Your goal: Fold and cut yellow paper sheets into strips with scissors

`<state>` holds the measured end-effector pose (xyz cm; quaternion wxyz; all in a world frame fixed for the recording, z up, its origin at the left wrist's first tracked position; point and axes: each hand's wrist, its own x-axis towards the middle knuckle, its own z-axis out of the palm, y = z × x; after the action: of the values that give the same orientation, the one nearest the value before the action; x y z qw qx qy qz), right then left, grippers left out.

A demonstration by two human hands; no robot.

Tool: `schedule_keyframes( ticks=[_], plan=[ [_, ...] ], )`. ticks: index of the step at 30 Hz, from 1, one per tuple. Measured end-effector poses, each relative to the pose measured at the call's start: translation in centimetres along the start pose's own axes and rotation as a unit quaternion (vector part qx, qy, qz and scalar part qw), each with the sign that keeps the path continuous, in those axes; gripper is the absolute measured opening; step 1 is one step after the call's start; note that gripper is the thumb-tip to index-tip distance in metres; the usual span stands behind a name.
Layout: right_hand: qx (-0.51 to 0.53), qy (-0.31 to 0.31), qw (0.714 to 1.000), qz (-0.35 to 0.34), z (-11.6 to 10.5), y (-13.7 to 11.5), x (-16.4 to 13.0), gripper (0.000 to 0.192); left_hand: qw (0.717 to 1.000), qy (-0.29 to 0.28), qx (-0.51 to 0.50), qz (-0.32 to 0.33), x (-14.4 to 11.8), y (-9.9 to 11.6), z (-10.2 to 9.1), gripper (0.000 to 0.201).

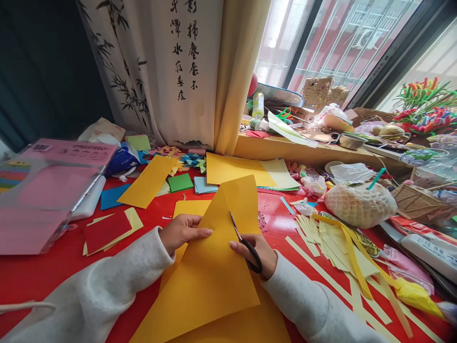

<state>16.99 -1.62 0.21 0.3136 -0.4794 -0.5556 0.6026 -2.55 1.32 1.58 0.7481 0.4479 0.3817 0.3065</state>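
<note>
A large sheet of yellow paper (214,276) is held up in front of me, tilted over more yellow paper on the red table. My left hand (183,232) pinches its left edge, thumb on top and fingers underneath. My right hand (259,255) has its fingers in the black handles of a pair of scissors (234,226). One blade lies over the sheet, pointing away and slightly left; the other blade is hidden, apparently beneath the paper. Part of the sheet rises beyond the blades.
Dark red and pale yellow squares (109,232) lie left, near a pink plastic-wrapped pack (57,190). Behind are green squares (180,182) and yellow sheets (235,170). To the right are cream strips (317,267) and a net-wrapped round object with a straw (360,205). A cluttered windowsill (300,151) stands behind.
</note>
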Motion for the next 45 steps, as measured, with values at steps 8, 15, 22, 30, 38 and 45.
schedule_keyframes(
  ticks=[8, 15, 22, 30, 38, 45],
  plan=[
    [-0.024, 0.015, 1.0, 0.008, 0.1, 0.2, 0.2, 0.043, 1.0, 0.003, -0.003, -0.001, -0.2, 0.0, 0.0, 0.029],
    [-0.005, 0.04, 0.999, 0.009, 0.3, 0.0, 0.0, 0.043, 1.0, -0.022, -0.006, -0.004, -0.2, -0.2, 0.4, 0.025],
    [0.004, 0.047, 0.999, 0.025, 0.5, -0.3, 0.0, 0.044, 0.999, -0.029, -0.003, -0.013, 0.0, -0.6, 0.3, 0.027],
    [0.019, 0.044, 0.999, 0.014, 0.5, -0.3, -0.1, 0.04, 0.999, -0.038, -0.001, -0.02, 0.1, -1.0, 0.4, 0.029],
    [0.04, 0.045, 0.998, 0.03, 0.5, -0.5, -0.2, 0.039, 0.998, -0.053, 0.001, -0.025, 0.0, -1.0, 0.8, 0.029],
    [0.067, 0.037, 0.997, 0.023, 0.5, -0.1, 0.0, 0.037, 0.998, -0.058, 0.006, -0.035, -0.1, -1.2, 0.9, 0.03]
  ],
)
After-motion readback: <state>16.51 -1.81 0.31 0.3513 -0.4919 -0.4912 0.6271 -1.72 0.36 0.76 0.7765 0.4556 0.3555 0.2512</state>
